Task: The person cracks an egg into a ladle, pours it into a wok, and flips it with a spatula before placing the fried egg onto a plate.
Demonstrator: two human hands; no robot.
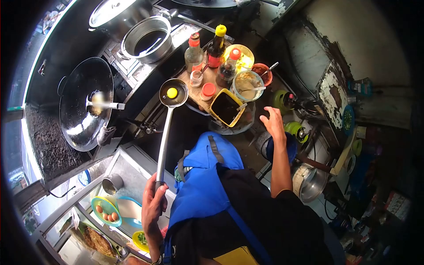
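My left hand is wrapped round the dark grip of a long metal ladle. The ladle's round bowl is held level beside the seasoning board, and a raw egg with a bright yellow yolk lies in it. My right hand is raised in the air with fingers apart and nothing in it. Nearest to it are a yellow square tub of dark sauce with a spoon and a clear tub of pale paste. A red-capped jar stands beside the square tub.
A black wok with a utensil and some food in it sits at the left. Behind are a metal pot and several sauce bottles. A plate of eggs is at lower left; green gas cylinders stand at right.
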